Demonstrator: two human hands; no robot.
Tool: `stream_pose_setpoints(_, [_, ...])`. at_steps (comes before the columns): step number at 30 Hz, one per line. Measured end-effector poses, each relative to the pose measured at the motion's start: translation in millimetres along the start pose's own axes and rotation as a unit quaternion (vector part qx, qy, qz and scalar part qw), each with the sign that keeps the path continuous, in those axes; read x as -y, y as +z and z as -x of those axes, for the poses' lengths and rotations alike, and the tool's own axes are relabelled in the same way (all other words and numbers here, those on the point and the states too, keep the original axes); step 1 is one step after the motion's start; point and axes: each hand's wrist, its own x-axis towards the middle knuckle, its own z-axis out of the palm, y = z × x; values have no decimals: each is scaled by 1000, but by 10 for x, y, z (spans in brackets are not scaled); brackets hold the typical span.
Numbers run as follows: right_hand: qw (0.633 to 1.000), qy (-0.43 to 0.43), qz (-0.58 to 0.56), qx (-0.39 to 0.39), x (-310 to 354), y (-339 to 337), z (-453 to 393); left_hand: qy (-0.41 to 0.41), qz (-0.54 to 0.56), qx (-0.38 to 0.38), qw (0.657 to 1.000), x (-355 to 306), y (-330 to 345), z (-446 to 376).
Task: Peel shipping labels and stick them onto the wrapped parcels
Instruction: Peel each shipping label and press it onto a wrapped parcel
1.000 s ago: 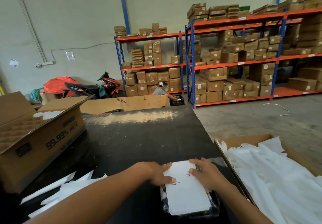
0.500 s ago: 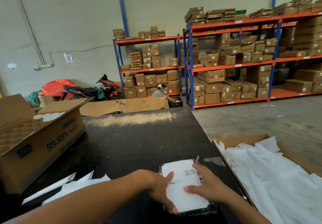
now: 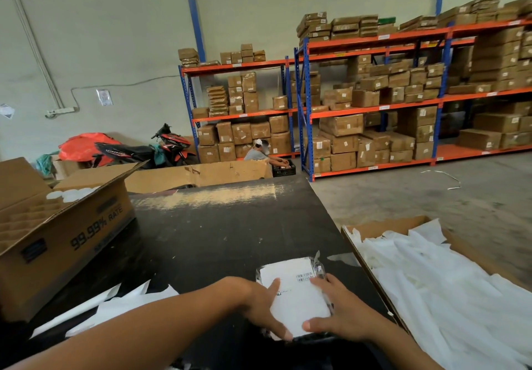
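A small parcel wrapped in dark plastic (image 3: 316, 271) lies on the black table (image 3: 224, 243) near its front edge. A white shipping label (image 3: 296, 292) with a barcode covers its top. My left hand (image 3: 259, 306) grips the parcel's left side, fingers spread flat over the label. My right hand (image 3: 339, 312) clasps the right side, thumb on the label's near corner. Both hands press on the parcel.
An open cardboard box (image 3: 57, 237) printed "99.99% RATE" stands at the left. Peeled white backing strips (image 3: 115, 303) lie near my left arm. A carton of white backing paper (image 3: 449, 292) sits at the right. Shelves of boxes, a motorbike and a crouching person are behind.
The parcel has shifted a little farther from me. My left fingers slid down along the label and my right thumb moved to its near corner. My head tilted down slightly.
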Motion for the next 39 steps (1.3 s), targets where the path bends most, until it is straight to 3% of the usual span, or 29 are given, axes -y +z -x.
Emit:
stream_pose_setpoints(7, [994,-32,-100,14,-212,-99,172,0,8,11,1000,128,-30,26])
stream_pose_setpoints(12, [999,-14,-29,-5,-97,-29,76,-14,-11,5,1000,-8,4,-26])
stream_pose_setpoints(17, [997,-23,-76,13,-204,-105,195,-11,31,30,999,143,-7,-62])
stream_pose_setpoints(23, [1000,15,-17,-18,-25,-55,76,12,36,3,999,126,3,-67])
stream_pose_setpoints(28, [997,11,-62,-40,-51,-121,112,39,66,-23,997,288,-12,-66])
stream_pose_setpoints(33, [996,73,19,-56,129,-137,-140,5,96,-29,995,212,-63,-143])
stream_pose_setpoints(39, [993,89,32,-68,61,-35,-246,-5,96,-26,995,257,-26,-155])
